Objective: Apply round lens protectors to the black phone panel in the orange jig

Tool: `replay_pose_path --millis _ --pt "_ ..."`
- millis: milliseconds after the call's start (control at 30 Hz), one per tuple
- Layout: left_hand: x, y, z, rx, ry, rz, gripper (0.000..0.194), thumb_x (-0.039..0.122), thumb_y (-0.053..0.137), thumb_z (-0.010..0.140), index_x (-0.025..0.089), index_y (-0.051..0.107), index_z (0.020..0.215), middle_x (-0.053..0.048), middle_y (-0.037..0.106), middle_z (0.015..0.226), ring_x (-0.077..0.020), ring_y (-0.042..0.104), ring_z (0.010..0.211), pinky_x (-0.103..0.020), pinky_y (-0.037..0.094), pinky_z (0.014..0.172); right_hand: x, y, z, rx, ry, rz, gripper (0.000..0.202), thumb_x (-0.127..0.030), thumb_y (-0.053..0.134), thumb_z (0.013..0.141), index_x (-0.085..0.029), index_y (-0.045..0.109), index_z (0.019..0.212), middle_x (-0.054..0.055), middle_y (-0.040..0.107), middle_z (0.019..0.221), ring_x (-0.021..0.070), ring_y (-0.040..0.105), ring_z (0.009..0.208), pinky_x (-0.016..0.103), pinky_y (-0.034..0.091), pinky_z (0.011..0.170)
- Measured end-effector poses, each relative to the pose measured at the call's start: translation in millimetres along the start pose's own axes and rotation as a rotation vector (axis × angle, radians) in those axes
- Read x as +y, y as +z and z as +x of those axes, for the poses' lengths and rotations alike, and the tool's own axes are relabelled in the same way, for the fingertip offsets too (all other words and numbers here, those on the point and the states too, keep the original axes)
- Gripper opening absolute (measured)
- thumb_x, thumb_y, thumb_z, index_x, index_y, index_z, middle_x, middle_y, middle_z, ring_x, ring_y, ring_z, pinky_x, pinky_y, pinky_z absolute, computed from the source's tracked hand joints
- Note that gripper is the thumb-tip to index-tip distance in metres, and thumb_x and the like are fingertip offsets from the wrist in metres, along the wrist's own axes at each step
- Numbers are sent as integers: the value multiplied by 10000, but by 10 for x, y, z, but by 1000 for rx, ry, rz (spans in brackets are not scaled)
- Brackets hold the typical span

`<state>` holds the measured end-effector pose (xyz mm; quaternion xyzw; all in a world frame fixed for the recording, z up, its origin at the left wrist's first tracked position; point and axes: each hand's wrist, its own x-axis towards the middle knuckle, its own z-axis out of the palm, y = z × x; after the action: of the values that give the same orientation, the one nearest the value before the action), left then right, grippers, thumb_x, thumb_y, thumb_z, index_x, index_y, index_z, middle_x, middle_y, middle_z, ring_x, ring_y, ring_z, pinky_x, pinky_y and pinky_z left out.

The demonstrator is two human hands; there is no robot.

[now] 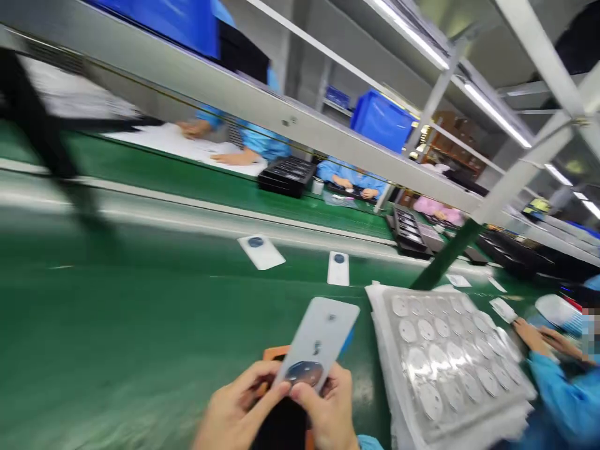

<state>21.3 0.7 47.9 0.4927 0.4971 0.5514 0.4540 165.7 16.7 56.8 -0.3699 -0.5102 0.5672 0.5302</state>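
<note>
A white phone-shaped panel [323, 331] with a dark round camera area at its lower end is held tilted between both hands. My left hand [241, 400] pinches its lower left edge, and my right hand [330, 403] grips the lower right, both thumbs near the round area. Beneath the panel, an orange-edged dark object [276, 353] shows partly; a bit of blue is visible behind the panel's right edge. Farther up the green surface lie two similar white panels, one tilted [265, 255] and one nearly upright in view [338, 274].
To the right, a clear tray [450, 356] of round pieces rests on white sheets. A metal post [506, 175] rises behind it. A co-worker's hands [534, 337] touch the far-right bench. Across a rail, people work beside black trays [287, 175].
</note>
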Motion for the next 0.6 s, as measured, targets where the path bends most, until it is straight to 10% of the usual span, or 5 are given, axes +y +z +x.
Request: replay_pose_path --millis 167,400,600 --pt "107 12 -14 38 65 8 136 323 685 824 192 721 819 -23 738 803 -168 690 748 -208 547 707 299 -99 18 4 37 -21 326 -440 794 745 -136 732 842 89 712 831 204 662 748 293 547 716" --pt "333 -40 -121 46 738 6 111 123 728 814 195 696 892 -23 714 765 -147 665 755 -247 547 728 161 -214 186 -422 -330 150 136 -430 752 823 -305 768 874 52 717 820 231 690 816 378 582 773" --pt "481 -45 -95 -43 974 59 47 212 669 885 177 675 915 -58 679 747 -169 648 761 -290 561 703 -55 -169 224 -589 -558 146 127 -403 697 882 -370 739 997 27 716 885 217 692 883 347 574 777"
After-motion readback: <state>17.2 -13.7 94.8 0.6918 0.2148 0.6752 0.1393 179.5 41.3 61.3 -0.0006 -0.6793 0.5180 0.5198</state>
